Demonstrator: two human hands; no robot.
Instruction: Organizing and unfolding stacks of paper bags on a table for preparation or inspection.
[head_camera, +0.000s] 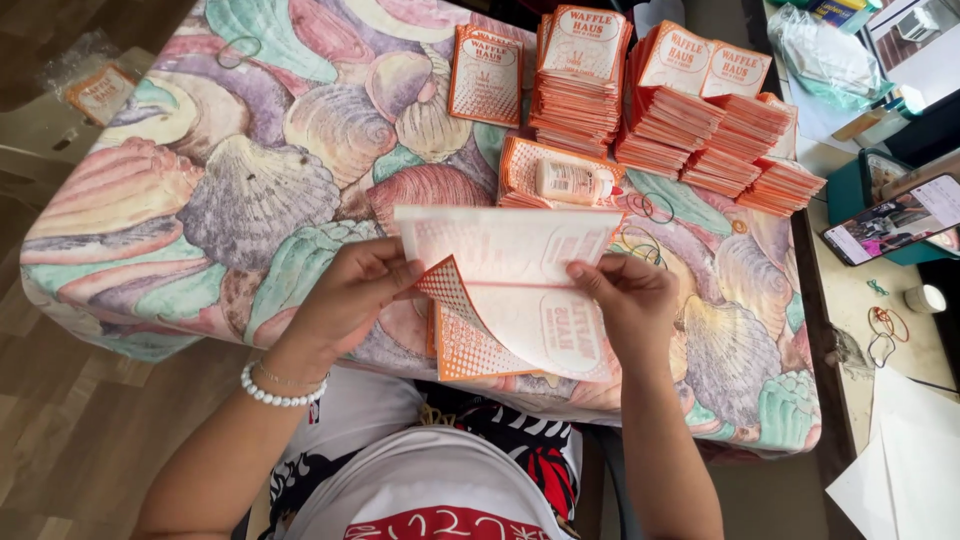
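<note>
A partly folded orange-and-white paper sheet (510, 290) is held above the near edge of the worktop (250, 200), which is covered with a shell-patterned cloth. The sheet is pinched at its left edge by the left hand (345, 300) and at its right edge by the right hand (630, 305). A small bottle (572, 182) is seen just beyond, lying on a printed packet. Stacks of folded orange packets (650, 100) are ranged farther back; rubber bands (650, 207) lie beside them.
</note>
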